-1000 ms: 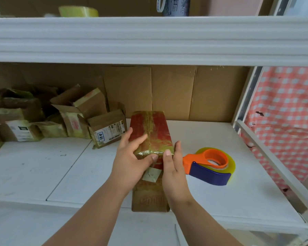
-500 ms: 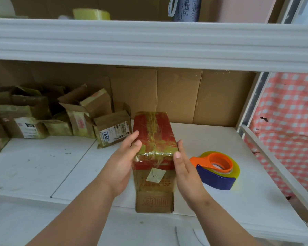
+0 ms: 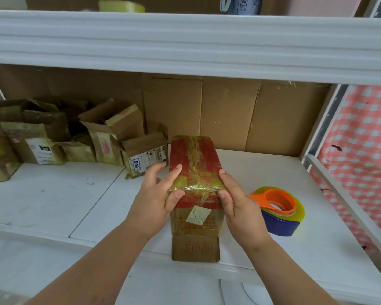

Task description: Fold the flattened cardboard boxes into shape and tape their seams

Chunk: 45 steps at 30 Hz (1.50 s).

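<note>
A tall cardboard box [image 3: 196,168] with a red, tape-covered top stands upright at the front edge of the white shelf [image 3: 53,201]. My left hand [image 3: 156,199] holds its upper left corner, thumb on the front face and fingers along the top edge. On the opposite side, my right hand [image 3: 238,201] grips the upper right corner, thumb on the front. A small pale sticker sits on the box's front between my hands. The tape dispenser [image 3: 277,210], orange and blue with a yellowish roll, lies on the shelf just right of my right hand.
Several folded and half-open cardboard boxes [image 3: 119,137] crowd the back left of the shelf. Flat cardboard sheets [image 3: 229,115] line the back wall. A white upper shelf [image 3: 185,45] overhangs. A white frame post [image 3: 323,119] and checked pink cloth [image 3: 365,150] stand at the right.
My left hand slid from over the box's top front edge to its left corner, and my right hand shifted from the front to the right corner. The box stays upright.
</note>
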Each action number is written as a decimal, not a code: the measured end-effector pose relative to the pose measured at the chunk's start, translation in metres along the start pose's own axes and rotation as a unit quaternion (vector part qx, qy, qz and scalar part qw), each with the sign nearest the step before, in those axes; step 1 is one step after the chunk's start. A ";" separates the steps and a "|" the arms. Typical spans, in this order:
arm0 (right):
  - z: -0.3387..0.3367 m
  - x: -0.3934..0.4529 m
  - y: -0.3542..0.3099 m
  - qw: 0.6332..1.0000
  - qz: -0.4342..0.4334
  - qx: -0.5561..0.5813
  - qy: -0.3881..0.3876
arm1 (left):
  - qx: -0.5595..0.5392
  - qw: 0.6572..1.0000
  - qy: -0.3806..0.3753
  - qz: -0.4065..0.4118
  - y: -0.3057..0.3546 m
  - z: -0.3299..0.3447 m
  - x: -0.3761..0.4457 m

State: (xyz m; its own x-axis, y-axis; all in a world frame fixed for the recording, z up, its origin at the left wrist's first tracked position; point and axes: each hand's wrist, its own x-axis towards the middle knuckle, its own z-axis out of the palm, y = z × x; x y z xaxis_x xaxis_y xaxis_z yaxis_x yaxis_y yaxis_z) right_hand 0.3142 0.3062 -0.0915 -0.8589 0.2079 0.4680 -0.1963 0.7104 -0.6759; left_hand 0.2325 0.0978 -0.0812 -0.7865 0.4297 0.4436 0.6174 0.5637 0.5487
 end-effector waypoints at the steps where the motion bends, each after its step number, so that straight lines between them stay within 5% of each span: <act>1: -0.001 0.000 0.001 1.000 -0.006 -0.015 0.010 | -0.008 1.000 0.016 -0.019 0.004 0.002 -0.003; 5: -0.006 0.003 -0.010 0.999 0.033 -0.018 -0.008 | -0.054 0.995 0.024 -0.082 0.023 0.002 -0.009; 10: -0.006 0.003 -0.015 0.979 0.104 0.174 0.002 | -0.087 0.988 0.047 -0.119 0.040 -0.009 -0.008; 15: -0.031 0.009 -0.011 0.937 0.175 0.294 -0.067 | -0.260 0.941 -0.080 -0.203 0.033 -0.033 -0.002; 19: -0.037 0.013 -0.010 0.959 0.135 0.210 -0.132 | -0.152 0.966 -0.160 -0.139 0.022 -0.049 0.006; 23: -0.034 0.018 -0.003 0.986 0.078 0.089 -0.118 | -0.042 0.989 -0.111 -0.091 0.015 -0.046 0.010; 33: -0.033 0.023 -0.001 0.994 0.041 0.008 -0.103 | -0.141 0.983 -0.049 -0.106 0.008 -0.030 0.010; 40: -0.034 0.021 -0.002 0.996 0.021 -0.011 -0.091 | -0.276 0.938 -0.037 -0.208 0.010 -0.014 -0.002; 45: -0.032 0.024 -0.002 0.997 0.033 -0.014 -0.066 | -0.249 0.947 -0.049 -0.200 0.014 -0.010 0.002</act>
State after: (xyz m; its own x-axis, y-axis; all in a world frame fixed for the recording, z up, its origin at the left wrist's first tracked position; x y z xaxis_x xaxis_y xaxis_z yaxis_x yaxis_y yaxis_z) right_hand 0.3092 0.3311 -0.0612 -0.9248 0.1660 0.3423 -0.1254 0.7165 -0.6862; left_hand 0.2397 0.0997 -0.0652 -0.9411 0.3295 0.0755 0.1816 0.3041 0.9352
